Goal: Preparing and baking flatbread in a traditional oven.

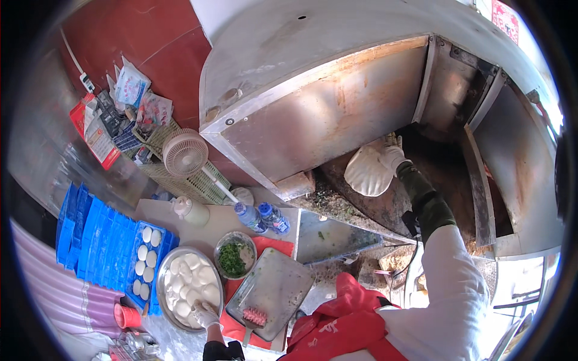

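Observation:
In a round steel bowl [220, 289] at the lower left, my left hand [206, 315] rests on soft white dough pieces [190, 278]. It wears a thin glove, and its fingers are stretched out over the dough. My right hand [392, 156], in a white glove with a camouflage sleeve above it, is inside the open metal oven [343, 102]. A pale, flat round of dough [367, 173] hangs at its left side, held by this hand. How the fingers grip it is partly hidden.
Blue trays [107, 240] with white dough rounds stand left of the bowl. A bowl of chopped greens [233, 257], a metal tray [271, 289] with a pink spiky roller [255, 316], two blue-capped bottles [274, 219] and a small fan [185, 153] are nearby. Metal edges frame the oven opening.

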